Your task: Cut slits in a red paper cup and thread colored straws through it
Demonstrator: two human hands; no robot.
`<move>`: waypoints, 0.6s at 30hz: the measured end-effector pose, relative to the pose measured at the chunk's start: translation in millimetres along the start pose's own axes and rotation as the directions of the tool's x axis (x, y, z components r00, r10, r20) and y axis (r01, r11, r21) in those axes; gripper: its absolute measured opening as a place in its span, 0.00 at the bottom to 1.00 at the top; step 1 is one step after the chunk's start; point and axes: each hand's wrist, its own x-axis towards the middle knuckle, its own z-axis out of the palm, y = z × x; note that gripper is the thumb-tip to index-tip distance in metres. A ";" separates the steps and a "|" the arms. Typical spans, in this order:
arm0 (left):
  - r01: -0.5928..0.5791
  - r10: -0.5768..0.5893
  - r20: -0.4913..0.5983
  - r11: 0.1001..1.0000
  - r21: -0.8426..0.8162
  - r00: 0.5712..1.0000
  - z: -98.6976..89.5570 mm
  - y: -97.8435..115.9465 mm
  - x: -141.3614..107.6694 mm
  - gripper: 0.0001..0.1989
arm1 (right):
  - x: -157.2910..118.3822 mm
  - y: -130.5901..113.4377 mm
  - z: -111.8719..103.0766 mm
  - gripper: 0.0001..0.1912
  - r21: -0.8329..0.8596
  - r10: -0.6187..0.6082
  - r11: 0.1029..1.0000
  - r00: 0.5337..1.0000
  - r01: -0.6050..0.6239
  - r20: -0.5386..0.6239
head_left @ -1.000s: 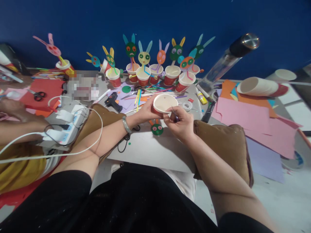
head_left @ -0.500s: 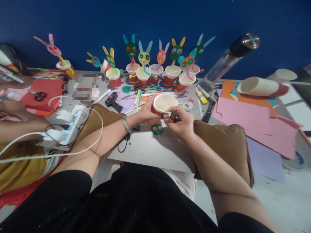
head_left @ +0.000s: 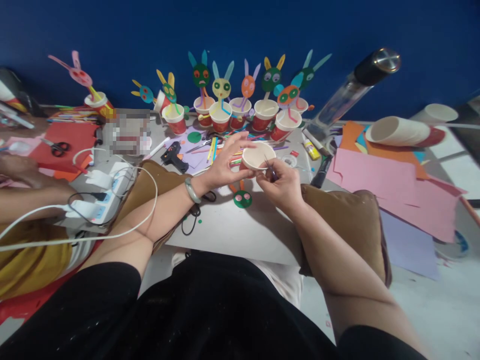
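The paper cup (head_left: 258,154) is held above the table (head_left: 232,231), back from its front edge, between the spread left hand (head_left: 222,165) and the right hand (head_left: 284,184), pinching a pointed tool (head_left: 273,173). Loosely braced, the cup could be dropped. The far edge is lined with decorated cups (head_left: 221,123) before a blue wall (head_left: 240,25).

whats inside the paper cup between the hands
The paper cup shows pale inner surface, a pointed tool overlapping its opening. The near inner wall is hidden by the rim and right hand.

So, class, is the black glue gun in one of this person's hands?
No, the black glue gun lies on the table, apart from the left hand and the right hand.
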 end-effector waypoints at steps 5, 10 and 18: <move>0.018 -0.024 0.074 0.996 0.093 0.997 -4.0 10.6 1.1 0.16 | 1.8 -2.0 1.2 0.03 0.001 0.061 0.998 0.996 -0.061 0.064; -0.012 0.007 0.086 0.998 0.057 0.996 -4.3 15.6 2.5 0.13 | 2.1 -3.6 -0.1 0.04 0.035 0.108 0.993 0.991 -0.111 0.075; 0.062 -0.064 0.076 0.998 0.025 0.995 -4.6 16.7 2.3 0.16 | -1.3 1.0 5.9 0.09 0.112 0.114 0.987 0.993 -0.118 0.040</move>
